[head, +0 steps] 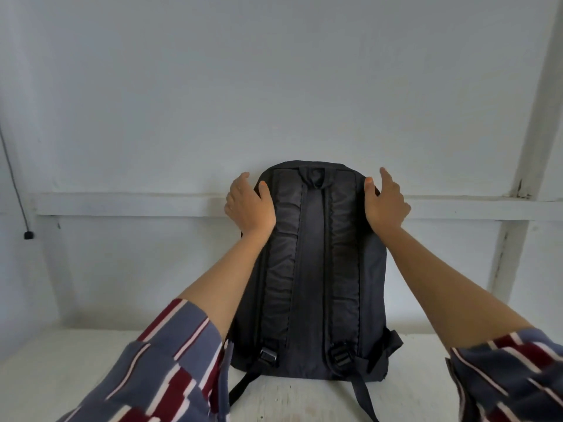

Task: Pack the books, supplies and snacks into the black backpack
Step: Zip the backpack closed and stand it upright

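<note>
**Striped sleeves (170, 360) fill the bottom corners**

Your left hand (248, 205) and right hand (385, 202) each clasp an upper side of the black backpack (310, 269), thumbs over its strap side; it stands upright at frame centre on the white table (61, 376).

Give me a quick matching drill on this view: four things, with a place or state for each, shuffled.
1. left hand
2. right hand
3. black backpack
4. small black object on a cord

a. upright on the white table, straps facing the camera
b. holds the backpack's top right edge
c. hangs at far left
d. holds the backpack's top left edge

Pairs: 1-d, 2-b, 3-a, 4-c
</note>
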`<state>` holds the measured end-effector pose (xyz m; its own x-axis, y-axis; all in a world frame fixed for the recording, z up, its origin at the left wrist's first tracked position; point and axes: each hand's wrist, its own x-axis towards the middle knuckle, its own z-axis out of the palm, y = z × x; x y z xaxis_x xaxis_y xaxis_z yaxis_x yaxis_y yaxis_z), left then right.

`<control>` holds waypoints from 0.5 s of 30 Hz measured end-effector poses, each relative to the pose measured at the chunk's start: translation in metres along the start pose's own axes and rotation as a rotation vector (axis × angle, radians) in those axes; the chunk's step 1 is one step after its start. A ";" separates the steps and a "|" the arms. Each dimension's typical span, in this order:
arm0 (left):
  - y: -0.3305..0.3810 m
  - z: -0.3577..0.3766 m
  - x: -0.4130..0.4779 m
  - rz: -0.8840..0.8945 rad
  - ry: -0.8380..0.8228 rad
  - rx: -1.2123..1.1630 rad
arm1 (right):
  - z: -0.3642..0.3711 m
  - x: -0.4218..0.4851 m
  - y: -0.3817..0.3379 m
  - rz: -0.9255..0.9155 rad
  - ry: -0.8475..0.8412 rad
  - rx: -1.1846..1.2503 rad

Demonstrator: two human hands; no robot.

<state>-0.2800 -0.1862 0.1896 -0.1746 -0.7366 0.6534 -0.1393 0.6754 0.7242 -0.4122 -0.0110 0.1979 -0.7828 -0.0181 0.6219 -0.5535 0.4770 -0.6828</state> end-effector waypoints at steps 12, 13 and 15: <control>-0.035 0.018 -0.060 0.661 -0.512 0.611 | 0.029 -0.077 0.020 -0.403 -0.241 -0.473; -0.031 0.014 -0.058 0.643 -0.562 0.611 | 0.027 -0.077 0.018 -0.400 -0.264 -0.488; -0.020 0.006 -0.056 0.604 -0.646 0.591 | 0.022 -0.078 0.012 -0.382 -0.302 -0.514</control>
<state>-0.2733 -0.1584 0.1371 -0.8332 -0.2321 0.5020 -0.2778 0.9605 -0.0170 -0.3642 -0.0226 0.1326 -0.6462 -0.4748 0.5974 -0.6595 0.7414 -0.1240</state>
